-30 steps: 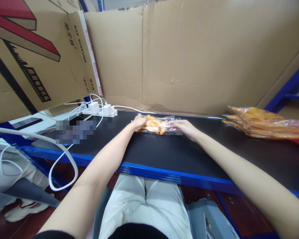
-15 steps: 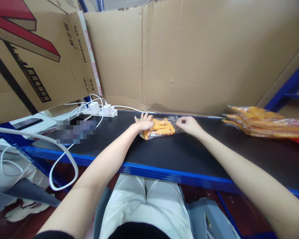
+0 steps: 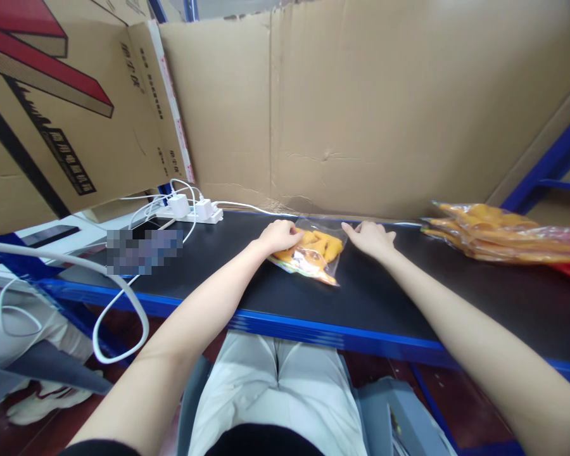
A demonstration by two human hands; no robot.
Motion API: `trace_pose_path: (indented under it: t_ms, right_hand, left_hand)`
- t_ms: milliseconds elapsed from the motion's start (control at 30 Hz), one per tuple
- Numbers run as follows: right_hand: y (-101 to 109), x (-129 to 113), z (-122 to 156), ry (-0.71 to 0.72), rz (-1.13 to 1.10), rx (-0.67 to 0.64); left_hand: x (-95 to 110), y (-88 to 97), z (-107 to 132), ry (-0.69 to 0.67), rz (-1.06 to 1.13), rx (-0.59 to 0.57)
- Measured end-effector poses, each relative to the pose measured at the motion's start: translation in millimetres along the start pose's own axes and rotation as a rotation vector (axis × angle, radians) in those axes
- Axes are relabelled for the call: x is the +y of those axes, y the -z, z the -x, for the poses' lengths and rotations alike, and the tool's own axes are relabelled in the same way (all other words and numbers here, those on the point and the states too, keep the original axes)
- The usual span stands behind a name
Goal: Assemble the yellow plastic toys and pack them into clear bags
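Observation:
A clear plastic bag (image 3: 316, 253) with soft-looking orange contents lies tilted on the black tabletop in the head view. What the folded orange items are I cannot tell. My left hand (image 3: 281, 236) is closed on the bag's upper left edge, its fingers curled and partly hidden. Just beyond the bag's right edge is my right hand (image 3: 370, 239), with fingers apart and nothing visible in it. Its fingertips come close to the film.
Several similar orange packs (image 3: 494, 234) are stacked at the right. A power strip (image 3: 209, 216) with white plugs and cables stands at the back left, near a blurred-out item (image 3: 145, 252). Cardboard (image 3: 361, 114) walls the back; a blue rail (image 3: 332, 332) edges the front.
The bag has turned, with a corner now toward me, and its contents look more bunched. My left hand went from spread to closed on its edge. My right hand let go and opened.

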State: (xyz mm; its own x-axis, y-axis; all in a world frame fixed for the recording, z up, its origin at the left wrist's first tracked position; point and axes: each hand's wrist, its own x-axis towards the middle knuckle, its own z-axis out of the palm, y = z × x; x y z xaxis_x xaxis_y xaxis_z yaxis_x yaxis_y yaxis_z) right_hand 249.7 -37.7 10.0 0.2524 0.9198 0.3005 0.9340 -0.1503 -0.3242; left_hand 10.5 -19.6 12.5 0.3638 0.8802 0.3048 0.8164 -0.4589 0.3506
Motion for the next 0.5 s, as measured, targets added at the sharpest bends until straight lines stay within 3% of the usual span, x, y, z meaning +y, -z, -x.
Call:
trace_pose_path:
  t_ms: [100,167,233,367,500]
  right_hand:
    - [-3.4,-4.3,2.1,-0.045,-0.208,-0.193]
    - [-7.6,-7.3,4.3,-0.047,-0.409,-0.251]
    - [-11.4,-9.6,6.2,-0.043,-0.563,-0.266]
    - [-14.5,-10.5,7.8,-0.039,-0.673,-0.226]
    - [-16.2,-9.8,7.4,-0.022,-0.798,-0.263]
  left_hand:
    - [-7.8,-5.2,-6.4,0.104,0.161,0.000]
    - [-14.4,-9.6,-10.9,0.167,0.198,0.045]
    - [-20.4,-13.2,-14.2,0.207,0.173,0.068]
    - [-26.5,-16.0,-15.0,0.292,0.156,-0.032]
    - [-28.2,-16.4,-14.3,0.343,0.334,-0.002]
